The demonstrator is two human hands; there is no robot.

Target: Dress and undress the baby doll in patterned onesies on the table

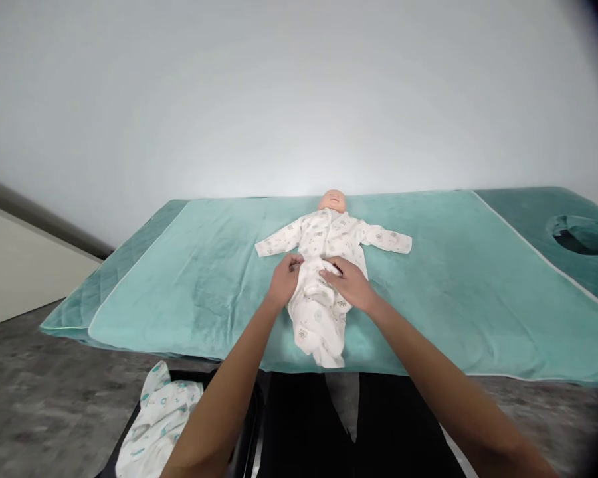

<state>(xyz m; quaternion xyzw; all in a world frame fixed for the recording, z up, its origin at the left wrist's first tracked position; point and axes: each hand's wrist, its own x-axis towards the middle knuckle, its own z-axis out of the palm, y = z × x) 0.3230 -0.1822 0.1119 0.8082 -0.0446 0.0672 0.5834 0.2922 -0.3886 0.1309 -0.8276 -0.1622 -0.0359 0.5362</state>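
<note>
A baby doll (333,200) lies on its back with its head toward the wall. It wears a white printed baby top (323,232) with both sleeves stretched out to the sides. White printed baby pants (319,318) cover its lower body, their bunched waist over the top's hem and the leg ends near the table's front edge. At the left of the waist, my left hand (285,279) has its fingers closed on the pants. My right hand (351,282) grips the waist on the right, thumb over the cloth. The doll's legs are hidden.
The doll lies on a massage table with a teal velvet cover (453,285). A face hole (585,234) sits at its right end. Below the front edge, a black case (244,425) holds a white cloth with green print (162,418). A pale wall (299,99) stands behind.
</note>
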